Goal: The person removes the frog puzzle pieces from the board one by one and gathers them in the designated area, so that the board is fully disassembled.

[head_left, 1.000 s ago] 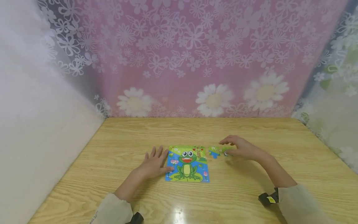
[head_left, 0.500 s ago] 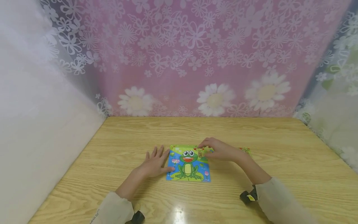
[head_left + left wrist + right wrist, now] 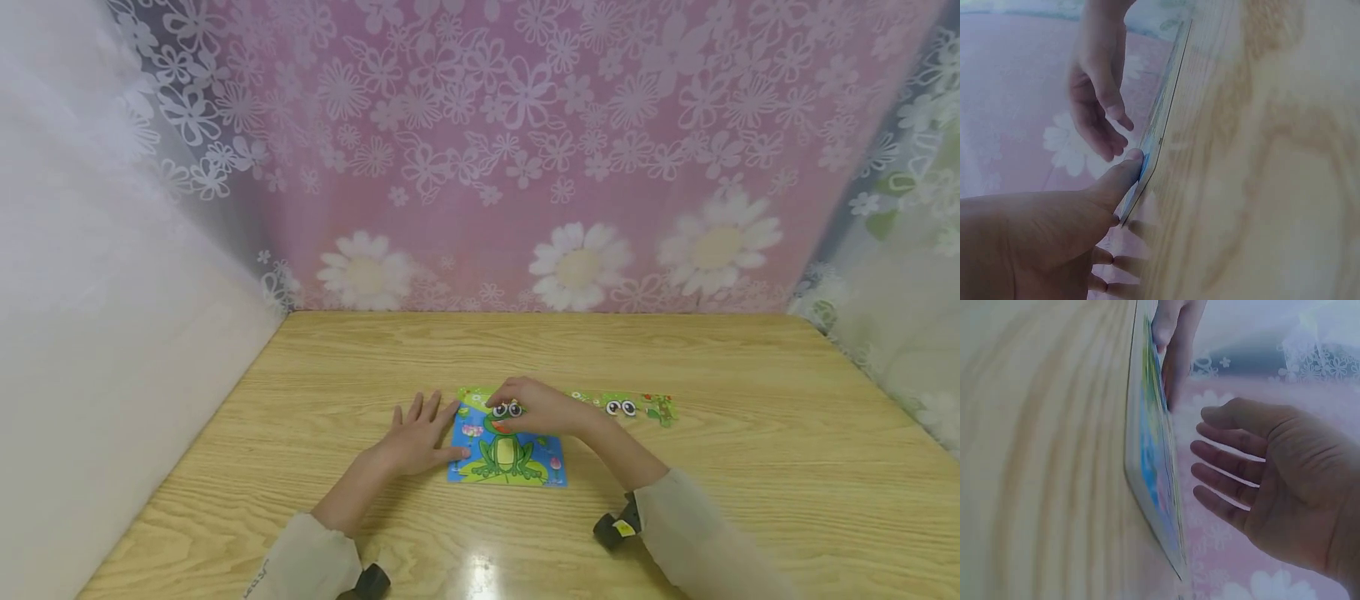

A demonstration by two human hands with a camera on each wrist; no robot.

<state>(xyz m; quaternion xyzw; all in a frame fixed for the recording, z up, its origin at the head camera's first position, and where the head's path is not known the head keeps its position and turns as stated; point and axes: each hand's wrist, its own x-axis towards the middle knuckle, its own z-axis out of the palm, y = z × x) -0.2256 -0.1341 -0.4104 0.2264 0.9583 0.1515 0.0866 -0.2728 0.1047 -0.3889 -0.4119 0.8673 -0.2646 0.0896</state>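
Note:
A flat frog picture puzzle (image 3: 506, 458) lies on the table in the head view, its frog green on blue water. My left hand (image 3: 412, 442) rests at its left side with fingers spread, the thumb (image 3: 1124, 175) lying on the puzzle's edge in the left wrist view. Above the frog's face hovers my right hand (image 3: 543, 408), hiding part of the puzzle's upper right. The right wrist view shows that hand's fingers (image 3: 1229, 459) loosely bent and holding nothing, apart from the puzzle's surface.
To the right of the puzzle, loose jigsaw pieces form a row: one with frog eyes (image 3: 621, 407) and a green piece with red spots (image 3: 663, 408) at the end. A flowered pink curtain (image 3: 480, 167) hangs behind the wooden table (image 3: 360, 350).
My right hand has moved left from the loose pieces to over the frog's face, uncovering the row of pieces. The left hand has stayed at the puzzle's left edge.

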